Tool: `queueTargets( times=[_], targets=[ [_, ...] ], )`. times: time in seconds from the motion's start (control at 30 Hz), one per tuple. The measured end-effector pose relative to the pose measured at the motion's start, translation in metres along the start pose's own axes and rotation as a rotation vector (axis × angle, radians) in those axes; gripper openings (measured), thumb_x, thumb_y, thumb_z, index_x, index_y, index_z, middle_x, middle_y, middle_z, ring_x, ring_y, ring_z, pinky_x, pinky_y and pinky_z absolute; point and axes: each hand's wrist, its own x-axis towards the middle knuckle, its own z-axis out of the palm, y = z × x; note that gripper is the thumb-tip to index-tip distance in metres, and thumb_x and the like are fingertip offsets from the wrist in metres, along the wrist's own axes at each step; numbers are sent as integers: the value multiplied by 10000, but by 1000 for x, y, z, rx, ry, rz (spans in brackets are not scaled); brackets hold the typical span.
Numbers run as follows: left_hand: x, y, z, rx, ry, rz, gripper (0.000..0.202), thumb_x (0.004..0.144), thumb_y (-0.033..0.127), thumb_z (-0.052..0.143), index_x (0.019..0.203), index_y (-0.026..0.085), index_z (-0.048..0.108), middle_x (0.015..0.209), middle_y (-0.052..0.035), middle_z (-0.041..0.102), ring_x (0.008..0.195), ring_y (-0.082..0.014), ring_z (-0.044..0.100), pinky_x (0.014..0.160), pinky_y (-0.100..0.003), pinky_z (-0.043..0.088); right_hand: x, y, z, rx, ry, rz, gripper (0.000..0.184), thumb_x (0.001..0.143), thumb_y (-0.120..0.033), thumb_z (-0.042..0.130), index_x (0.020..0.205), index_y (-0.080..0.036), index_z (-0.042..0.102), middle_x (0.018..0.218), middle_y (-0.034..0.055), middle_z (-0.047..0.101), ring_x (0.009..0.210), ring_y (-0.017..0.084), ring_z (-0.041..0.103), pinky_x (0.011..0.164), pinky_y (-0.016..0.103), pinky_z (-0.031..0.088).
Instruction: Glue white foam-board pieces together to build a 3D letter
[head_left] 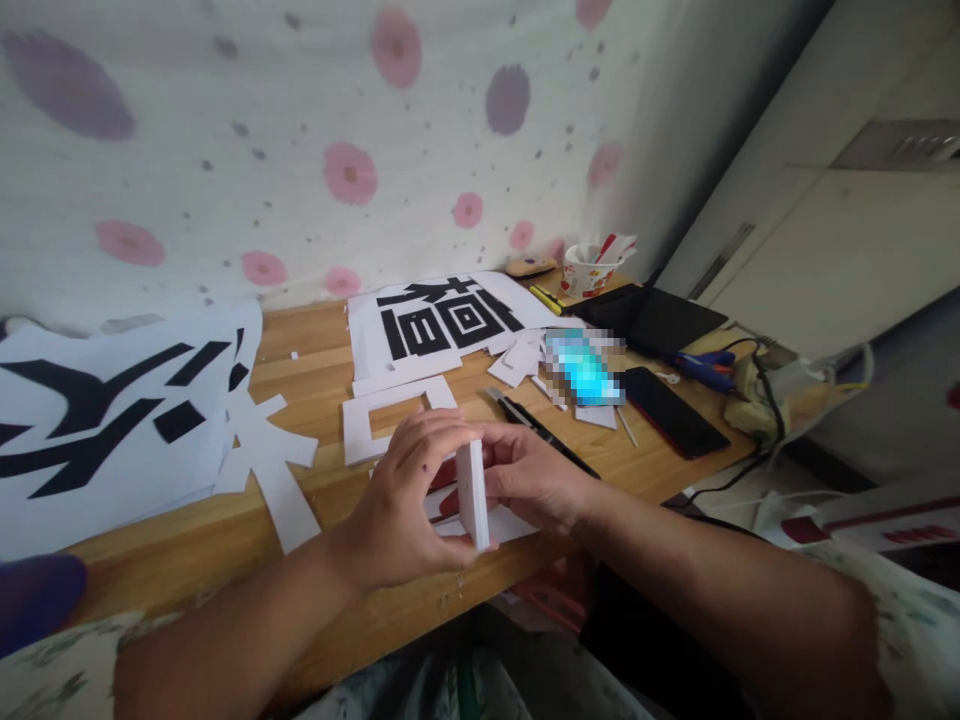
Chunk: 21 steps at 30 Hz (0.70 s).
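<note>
Above the front of the wooden desk, a small stack of white foam board pieces (pixel 472 495) stands upright, edge toward me. My left hand (pixel 412 490) grips it from the left, thumb at the lower end and fingers at the top. From the right, my right hand (pixel 529 475) holds the same stack, its fingers closed at the upper part. A white board frame with a rectangular opening (pixel 358 432) lies just behind my left hand. Beyond my right hand rests a black utility knife (pixel 551 440). Under the hands lies another white piece (pixel 514 525), partly hidden.
Sheets with bold black characters (pixel 172 400) (pixel 450 320) lie left and at the back. A cut white character shape (pixel 281 470) is at left. To the right are white scraps (pixel 517 360), a blurred lit screen (pixel 585 370), a phone (pixel 679 412), pliers (pixel 709 370) and a paper cup (pixel 589 272).
</note>
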Motion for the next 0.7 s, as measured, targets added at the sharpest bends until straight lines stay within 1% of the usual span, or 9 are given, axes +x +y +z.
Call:
queueTargets(
  times=[0.07, 0.17, 0.3, 0.4, 0.47, 0.53, 0.6, 0.63, 0.7],
  targets=[
    [0, 1, -1, -5, 3, -7, 728, 581, 253, 773, 1211, 177, 417, 1138, -139, 555, 1130, -311, 510, 945, -504, 436, 0, 1, -1, -15, -21, -7, 428, 649, -126, 727, 1058, -140, 602, 897, 77, 697, 762, 183, 683, 663, 329, 561],
    [-1, 2, -1, -8, 7, -7, 728, 585, 245, 769, 1217, 186, 413, 1145, -135, 555, 1139, -314, 506, 958, -511, 427, 0, 1, -3, -43, -38, -8, 424, 659, -165, 734, 1060, -132, 601, 892, 79, 693, 731, 181, 685, 624, 303, 555],
    [-1, 5, -1, -6, -1, -9, 721, 580, 220, 757, 1215, 188, 416, 1144, -125, 555, 1148, -307, 500, 968, -494, 424, -1, 2, -5, -72, -35, -12, 470, 651, -180, 742, 1091, -146, 582, 847, 53, 692, 707, 169, 678, 604, 282, 539],
    [-1, 4, -1, 12, 10, 1, 694, 577, 158, 728, 1199, 187, 421, 1123, -115, 559, 1140, -297, 506, 994, -504, 396, 0, 3, -7, -112, 1, -27, 523, 639, -203, 757, 1124, -162, 565, 862, 42, 679, 743, 162, 663, 644, 294, 531],
    [-1, 1, 0, 43, 21, 4, 698, 562, 123, 712, 1194, 183, 421, 1120, -116, 559, 1133, -297, 510, 1015, -521, 367, 1, 2, -9, -146, 56, -57, 526, 630, -218, 769, 1115, -171, 572, 875, 34, 664, 777, 153, 642, 676, 293, 519],
    [-1, -3, 1, 78, 41, -16, 705, 549, 115, 707, 1191, 181, 423, 1122, -118, 556, 1125, -300, 512, 1024, -530, 351, 0, -1, -9, -177, 145, -104, 415, 633, -222, 769, 1015, -169, 615, 858, 18, 649, 773, 133, 619, 691, 275, 504],
    [-2, -7, 2, 105, 58, -50, 702, 546, 125, 707, 1186, 187, 424, 1131, -120, 548, 1119, -301, 513, 1002, -521, 377, -2, -3, -7, -190, 235, -131, 257, 649, -224, 758, 869, -157, 643, 808, 3, 636, 725, 113, 603, 689, 263, 492],
    [-2, -8, 3, 117, 62, -67, 699, 547, 132, 704, 1185, 194, 424, 1137, -120, 543, 1118, -302, 511, 984, -515, 396, -3, -5, -6, -187, 260, -127, 204, 660, -231, 751, 816, -152, 645, 780, -1, 631, 694, 107, 597, 676, 259, 489],
    [-3, -10, 3, 141, 78, -86, 696, 546, 134, 690, 1183, 213, 420, 1145, -115, 538, 1115, -305, 512, 957, -514, 417, -5, -7, -2, -163, 256, -97, 179, 670, -256, 746, 773, -148, 645, 728, -8, 627, 631, 98, 585, 631, 248, 480]
  ],
)
